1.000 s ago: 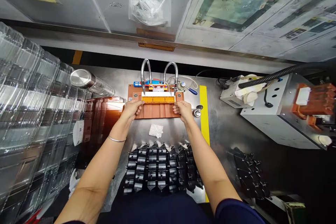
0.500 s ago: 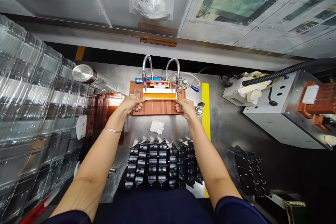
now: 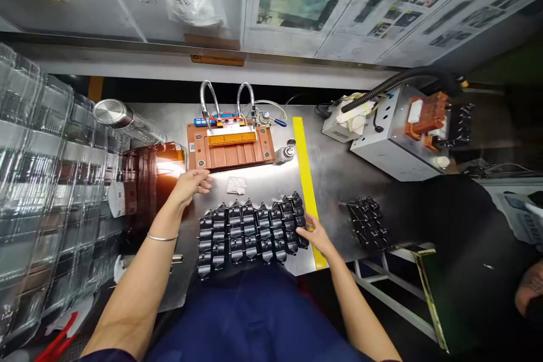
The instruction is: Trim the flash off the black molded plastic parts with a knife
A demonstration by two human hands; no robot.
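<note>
My left hand (image 3: 192, 186) is loosely open beside the front left corner of a copper-brown fixture (image 3: 229, 159), holding nothing I can see. An orange strip (image 3: 232, 139) lies on the fixture, under two bent metal hoses (image 3: 246, 90). At the right end of several rows of black ribbed plastic parts (image 3: 250, 232) is my right hand (image 3: 317, 236). Its thumb and fingers are apart at the edge of the last row; whether they touch it I cannot tell. A small white paper piece (image 3: 236, 185) lies between the fixture and the black parts.
Stacked clear plastic trays (image 3: 55, 181) rise on the left, near a flask (image 3: 123, 116) and amber containers (image 3: 156, 175). Yellow tape (image 3: 306, 181) crosses the metal table. To the right are more black parts (image 3: 368, 223) and a grey machine (image 3: 382, 141). Another person's arm (image 3: 530, 288) shows far right.
Both hands have let go of the orange strip, which stays on the fixture. My left hand drew back slightly; my right hand moved down to the black parts. The view swung right.
</note>
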